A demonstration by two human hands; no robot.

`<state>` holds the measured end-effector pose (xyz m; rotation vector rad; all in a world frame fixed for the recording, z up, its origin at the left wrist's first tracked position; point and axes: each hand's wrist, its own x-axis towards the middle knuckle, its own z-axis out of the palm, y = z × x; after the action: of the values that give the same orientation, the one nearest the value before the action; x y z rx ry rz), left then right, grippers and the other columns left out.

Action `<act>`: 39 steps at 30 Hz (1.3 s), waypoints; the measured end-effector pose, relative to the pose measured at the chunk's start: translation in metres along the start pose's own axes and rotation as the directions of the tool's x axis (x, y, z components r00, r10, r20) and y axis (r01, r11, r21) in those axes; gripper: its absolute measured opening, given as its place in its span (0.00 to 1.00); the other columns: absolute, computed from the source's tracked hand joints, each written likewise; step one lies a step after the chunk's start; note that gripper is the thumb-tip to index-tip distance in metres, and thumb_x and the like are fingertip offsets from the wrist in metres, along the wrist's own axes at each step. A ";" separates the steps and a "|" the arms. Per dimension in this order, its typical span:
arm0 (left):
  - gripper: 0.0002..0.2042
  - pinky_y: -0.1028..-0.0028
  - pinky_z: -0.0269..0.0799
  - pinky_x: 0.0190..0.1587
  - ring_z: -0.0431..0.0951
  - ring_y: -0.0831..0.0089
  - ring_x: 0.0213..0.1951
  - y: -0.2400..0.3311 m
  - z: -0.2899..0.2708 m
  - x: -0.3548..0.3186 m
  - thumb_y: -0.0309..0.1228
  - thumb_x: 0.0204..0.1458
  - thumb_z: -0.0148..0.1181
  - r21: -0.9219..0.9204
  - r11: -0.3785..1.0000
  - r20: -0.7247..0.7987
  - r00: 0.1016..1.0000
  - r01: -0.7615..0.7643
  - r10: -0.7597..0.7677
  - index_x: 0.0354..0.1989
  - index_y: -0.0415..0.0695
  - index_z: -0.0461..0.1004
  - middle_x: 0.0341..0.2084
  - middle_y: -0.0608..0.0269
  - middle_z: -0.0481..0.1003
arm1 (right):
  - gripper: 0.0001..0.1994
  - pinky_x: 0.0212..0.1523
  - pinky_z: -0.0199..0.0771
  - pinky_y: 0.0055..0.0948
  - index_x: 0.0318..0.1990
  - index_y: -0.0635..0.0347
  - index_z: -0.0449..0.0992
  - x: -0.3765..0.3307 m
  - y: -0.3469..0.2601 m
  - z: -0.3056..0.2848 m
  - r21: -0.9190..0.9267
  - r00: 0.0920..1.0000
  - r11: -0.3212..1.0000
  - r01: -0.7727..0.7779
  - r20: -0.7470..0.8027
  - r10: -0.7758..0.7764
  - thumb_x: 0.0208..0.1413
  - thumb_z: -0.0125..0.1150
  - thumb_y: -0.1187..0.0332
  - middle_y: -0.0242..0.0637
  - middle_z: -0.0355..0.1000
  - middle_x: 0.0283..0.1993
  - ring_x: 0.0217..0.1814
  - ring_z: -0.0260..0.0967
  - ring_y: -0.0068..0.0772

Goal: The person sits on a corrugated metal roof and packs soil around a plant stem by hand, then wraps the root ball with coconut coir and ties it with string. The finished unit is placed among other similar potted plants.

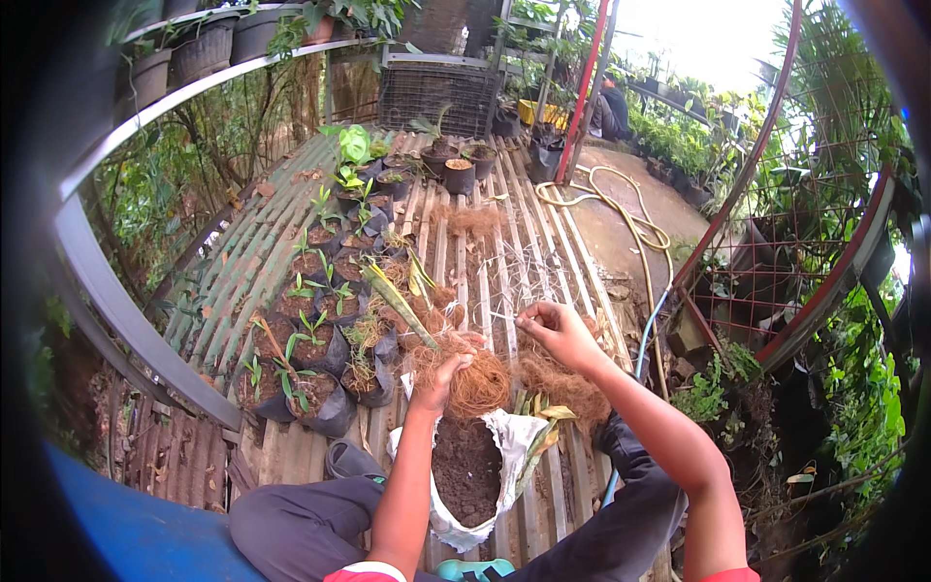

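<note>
My left hand (443,381) is closed on a plant with a round brown ball of matted roots (477,386). One long green-and-yellow leaf (396,303) slants up and left from beside that hand. To the right, my right hand (561,335) is raised with thumb and fingertips pinched together; what they hold, if anything, is too small to make out. Directly below the root ball stands a white sack (514,441), its top folded open around dark soil (465,473). Loose brown fibre (562,383) lies under my right forearm.
Several seedlings in black grow bags (330,400) stand in rows at the left on corrugated sheets. Black pots (459,177) sit farther back. A yellow hose (640,228) curves along the right beside a red metal frame (713,242). A person (611,109) is at the far right.
</note>
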<state>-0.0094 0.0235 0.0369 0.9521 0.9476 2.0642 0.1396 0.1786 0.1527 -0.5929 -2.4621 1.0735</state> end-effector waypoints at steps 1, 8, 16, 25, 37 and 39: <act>0.14 0.69 0.64 0.57 0.72 0.71 0.53 0.001 0.000 -0.001 0.37 0.55 0.56 -0.007 1.000 0.009 1.000 0.019 -0.019 0.43 0.40 0.76 0.47 0.60 0.75 | 0.09 0.27 0.59 0.18 0.39 0.62 0.77 -0.004 0.006 0.002 -0.005 1.000 1.000 0.004 -0.011 -0.004 0.61 0.59 0.65 0.21 0.67 0.24 0.25 0.57 0.10; 0.18 0.72 0.61 0.58 0.71 0.74 0.51 -0.007 -0.006 -0.005 0.40 0.55 0.55 -0.060 0.968 -0.143 0.958 0.243 -0.249 0.48 0.40 0.76 0.45 0.63 0.76 | 0.10 0.26 0.64 0.25 0.38 0.64 0.77 -0.023 0.038 0.017 0.212 0.970 0.956 -0.202 -0.088 0.225 0.58 0.61 0.64 0.28 0.71 0.23 0.25 0.62 0.17; 0.27 0.81 0.71 0.40 0.71 0.83 0.34 0.010 -0.010 0.004 0.22 0.49 0.56 0.055 0.998 0.195 0.979 0.042 -0.052 0.61 0.42 0.66 0.50 0.63 0.73 | 0.10 0.33 0.71 0.30 0.35 0.66 0.77 -0.027 -0.007 0.034 -0.148 0.997 0.987 -0.060 -0.064 0.051 0.55 0.61 0.66 0.43 0.76 0.27 0.27 0.72 0.27; 0.07 0.75 0.72 0.41 0.75 0.79 0.38 -0.008 -0.017 0.007 0.21 0.54 0.56 0.095 0.988 0.104 0.986 0.119 -0.129 0.40 0.38 0.75 0.40 0.63 0.77 | 0.08 0.36 0.74 0.35 0.34 0.66 0.78 -0.012 -0.014 0.051 -0.222 0.998 0.975 -0.025 0.048 0.037 0.50 0.61 0.69 0.48 0.76 0.28 0.31 0.77 0.40; 0.07 0.72 0.73 0.39 0.77 0.74 0.35 -0.044 -0.022 0.006 0.28 0.55 0.57 0.217 0.961 -0.114 0.982 0.173 -0.151 0.35 0.37 0.76 0.31 0.60 0.77 | 0.16 0.23 0.56 0.23 0.27 0.68 0.74 -0.025 -0.019 0.060 -0.074 0.983 0.984 -0.161 0.074 0.166 0.58 0.62 0.62 0.24 0.62 0.19 0.23 0.53 0.13; 0.07 0.72 0.74 0.42 0.77 0.74 0.38 -0.045 -0.023 0.008 0.29 0.56 0.57 0.312 0.948 -0.062 0.997 0.067 -0.051 0.37 0.37 0.76 0.33 0.60 0.77 | 0.16 0.25 0.63 0.27 0.28 0.68 0.75 -0.029 -0.020 0.060 -0.016 0.978 0.983 -0.182 0.098 0.183 0.57 0.61 0.61 0.32 0.66 0.18 0.22 0.59 0.18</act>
<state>-0.0209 0.0451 -0.0079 1.0186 1.3459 1.9306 0.1291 0.1161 0.1249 -0.7991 -2.5360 1.1910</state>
